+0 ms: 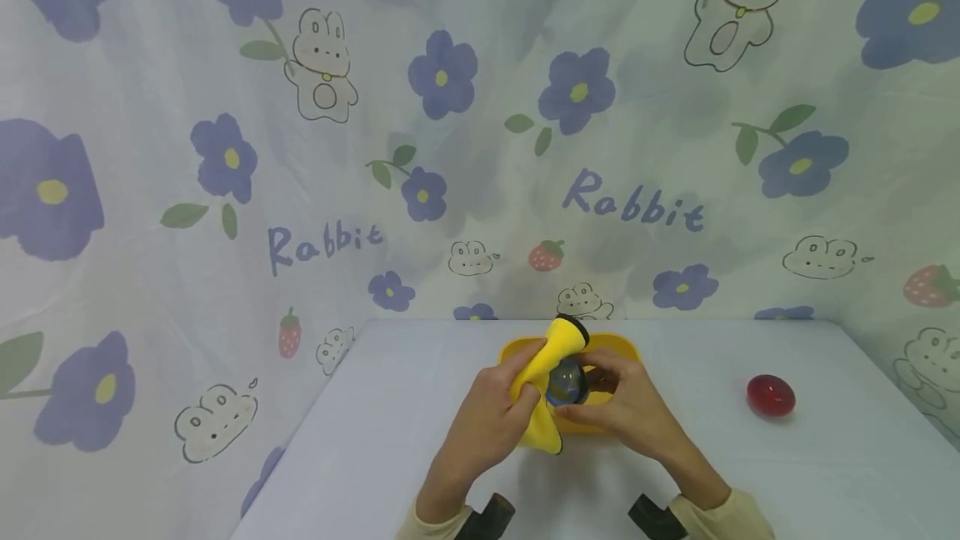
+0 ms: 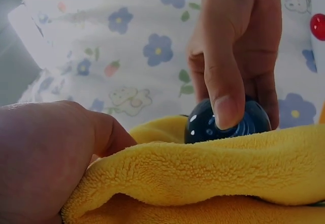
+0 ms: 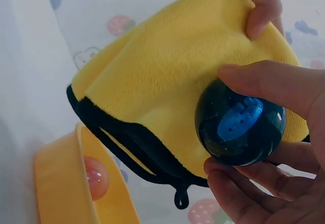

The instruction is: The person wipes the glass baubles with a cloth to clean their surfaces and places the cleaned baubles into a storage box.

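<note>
My left hand [image 1: 495, 407] grips a folded yellow cloth [image 3: 152, 66] with dark edging and a small hanging loop. Between thumb and fingers my right hand [image 1: 633, 398] holds a dark blue glassy ball [image 3: 238, 125] with a bright blue shape inside. The ball is right at the cloth's face, and in the left wrist view the cloth hides its lower part. Both hands are above a yellow bin [image 1: 626, 346], close together.
A shiny red ball [image 1: 770, 396] lies on the white table [image 1: 360, 448] at the right. Inside the bin sits a pinkish ball [image 3: 95, 177]. A curtain printed with rabbits and flowers [image 1: 480, 148] hangs behind the table.
</note>
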Action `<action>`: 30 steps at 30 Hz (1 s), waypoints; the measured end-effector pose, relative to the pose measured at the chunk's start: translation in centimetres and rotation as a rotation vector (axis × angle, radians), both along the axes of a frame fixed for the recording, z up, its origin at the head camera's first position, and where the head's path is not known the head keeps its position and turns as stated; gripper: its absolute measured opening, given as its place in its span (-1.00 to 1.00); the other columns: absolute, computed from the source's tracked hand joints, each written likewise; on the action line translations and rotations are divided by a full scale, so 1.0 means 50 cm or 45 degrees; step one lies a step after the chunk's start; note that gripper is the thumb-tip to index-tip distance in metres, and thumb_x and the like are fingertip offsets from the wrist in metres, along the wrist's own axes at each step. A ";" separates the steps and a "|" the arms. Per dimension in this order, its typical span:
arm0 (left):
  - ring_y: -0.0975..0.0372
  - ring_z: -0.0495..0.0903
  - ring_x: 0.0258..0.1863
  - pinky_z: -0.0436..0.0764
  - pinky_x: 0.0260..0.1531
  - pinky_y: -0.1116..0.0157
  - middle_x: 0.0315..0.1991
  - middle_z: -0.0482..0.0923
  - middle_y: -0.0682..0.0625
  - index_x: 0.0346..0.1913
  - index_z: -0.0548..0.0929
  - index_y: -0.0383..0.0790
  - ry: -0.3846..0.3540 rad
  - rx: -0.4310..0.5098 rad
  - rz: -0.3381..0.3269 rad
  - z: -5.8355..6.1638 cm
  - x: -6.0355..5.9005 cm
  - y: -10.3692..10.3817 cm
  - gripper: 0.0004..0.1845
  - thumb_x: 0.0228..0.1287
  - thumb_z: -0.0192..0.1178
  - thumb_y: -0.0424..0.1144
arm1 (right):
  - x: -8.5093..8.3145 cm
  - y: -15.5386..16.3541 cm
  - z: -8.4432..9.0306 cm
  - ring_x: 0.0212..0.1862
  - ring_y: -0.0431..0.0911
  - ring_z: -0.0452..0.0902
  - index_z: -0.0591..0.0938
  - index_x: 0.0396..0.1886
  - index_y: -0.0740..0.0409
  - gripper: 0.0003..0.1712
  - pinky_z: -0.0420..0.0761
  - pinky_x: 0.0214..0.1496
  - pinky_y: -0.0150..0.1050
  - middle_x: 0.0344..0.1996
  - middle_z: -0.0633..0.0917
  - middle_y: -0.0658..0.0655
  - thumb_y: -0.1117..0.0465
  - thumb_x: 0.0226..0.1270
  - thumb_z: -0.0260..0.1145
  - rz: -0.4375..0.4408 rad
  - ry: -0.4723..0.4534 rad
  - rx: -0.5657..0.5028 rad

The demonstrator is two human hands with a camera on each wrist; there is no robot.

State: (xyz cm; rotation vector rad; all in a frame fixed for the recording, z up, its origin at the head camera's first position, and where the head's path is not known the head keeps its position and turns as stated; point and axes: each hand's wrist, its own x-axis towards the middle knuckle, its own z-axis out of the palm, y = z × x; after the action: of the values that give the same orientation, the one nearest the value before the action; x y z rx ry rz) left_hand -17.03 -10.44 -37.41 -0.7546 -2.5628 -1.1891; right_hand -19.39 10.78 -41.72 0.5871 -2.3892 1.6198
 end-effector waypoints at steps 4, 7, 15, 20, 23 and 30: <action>0.42 0.40 -0.56 0.56 -0.48 0.44 -0.20 0.66 -0.01 0.44 0.50 -0.17 0.033 -0.030 -0.019 -0.004 -0.006 0.001 -0.42 0.34 0.01 -0.38 | 0.004 -0.005 -0.001 -0.14 -0.12 0.68 0.72 0.08 0.04 -0.34 0.71 0.01 -0.31 0.02 0.74 0.03 0.07 -0.10 0.71 0.041 0.000 0.001; 0.41 0.41 -0.53 0.56 -0.42 0.46 -0.15 0.67 -0.01 0.45 0.50 -0.16 0.044 -0.050 -0.030 -0.007 -0.011 0.001 -0.42 0.37 0.00 -0.37 | 0.006 -0.006 -0.001 -0.13 -0.12 0.70 0.71 0.10 0.05 -0.34 0.72 0.04 -0.28 0.01 0.75 0.04 0.07 -0.08 0.71 0.082 0.003 -0.014; 0.39 0.50 -0.45 0.60 -0.35 0.44 -0.08 0.69 -0.03 0.44 0.50 -0.15 0.011 -0.046 -0.046 -0.010 -0.015 -0.005 -0.44 0.40 -0.04 -0.37 | 0.013 -0.001 0.001 -0.10 -0.14 0.73 0.70 0.14 0.04 -0.36 0.71 0.08 -0.30 0.04 0.74 0.07 0.14 -0.02 0.68 0.152 0.053 -0.092; 0.39 0.52 -0.45 0.64 -0.33 0.44 -0.05 0.70 -0.03 0.45 0.48 -0.15 -0.022 -0.023 -0.075 -0.010 -0.017 -0.009 -0.44 0.41 -0.06 -0.36 | 0.014 0.001 0.002 -0.12 -0.14 0.74 0.70 0.10 0.04 -0.41 0.74 0.05 -0.28 0.00 0.74 0.11 0.21 0.00 0.66 0.177 0.108 -0.159; 0.41 0.52 -0.47 0.65 -0.34 0.44 -0.08 0.69 -0.04 0.45 0.47 -0.17 -0.035 -0.014 -0.092 -0.009 -0.019 -0.010 -0.45 0.41 -0.06 -0.36 | 0.015 0.001 0.005 -0.13 -0.14 0.72 0.70 0.10 0.06 -0.41 0.74 0.04 -0.29 0.00 0.73 0.13 0.26 0.00 0.65 0.172 0.131 -0.191; 0.40 0.55 -0.50 0.66 -0.39 0.42 -0.22 0.67 0.00 0.44 0.47 -0.14 -0.124 0.005 -0.099 -0.005 -0.019 -0.012 -0.46 0.41 -0.04 -0.31 | 0.015 0.002 0.015 -0.07 -0.18 0.71 0.67 0.15 0.10 -0.34 0.69 0.12 -0.40 0.06 0.68 0.16 0.31 -0.03 0.65 0.101 0.099 -0.243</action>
State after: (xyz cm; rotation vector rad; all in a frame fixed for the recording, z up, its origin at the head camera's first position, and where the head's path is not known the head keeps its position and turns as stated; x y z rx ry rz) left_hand -17.98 -11.01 -37.67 -0.8216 -2.6300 -1.2838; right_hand -18.62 10.88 -40.94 0.7024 -2.1510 1.7965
